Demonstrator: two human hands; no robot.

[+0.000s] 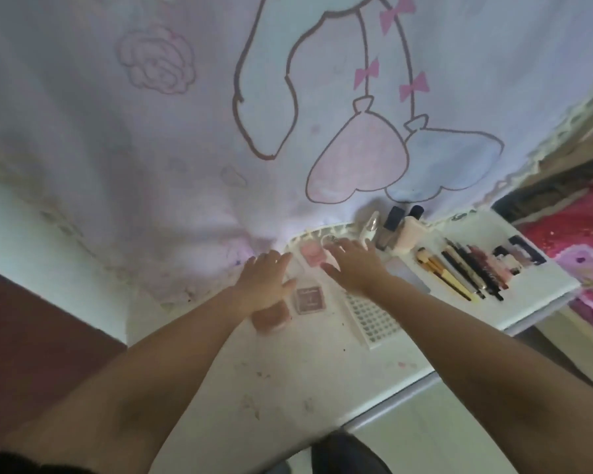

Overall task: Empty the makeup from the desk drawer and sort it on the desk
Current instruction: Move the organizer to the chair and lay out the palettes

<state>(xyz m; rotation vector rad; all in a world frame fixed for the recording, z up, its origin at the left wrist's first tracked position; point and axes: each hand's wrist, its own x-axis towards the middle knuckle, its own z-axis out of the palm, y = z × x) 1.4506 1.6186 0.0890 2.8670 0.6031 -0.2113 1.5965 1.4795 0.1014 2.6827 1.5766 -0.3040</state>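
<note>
A pale curtain printed with a long-eared cartoon figure hangs behind the white bench and fills the upper view; the bench top runs from the lower middle up to the right, and the sorted makeup lies along its far half, all taken here relative to the pink compact near the back edge. Both bare forearms reach forward from the bottom corners, palms down; the left hand is just left of the pink compact, its fingers straight and spread, holding nothing, whether they press the bench I cannot tell; the right hand is just right of the compact, fingers straight and loosely spread, their tips close to a small blurred item, contact unclear. Nearer than the compact lie a white grid tray, a small square mauve case and a round peach compact partly under the left wrist; right of it stand a few bottles by the curtain; further right lie a row of brushes and pencils and a dark palette.
</note>
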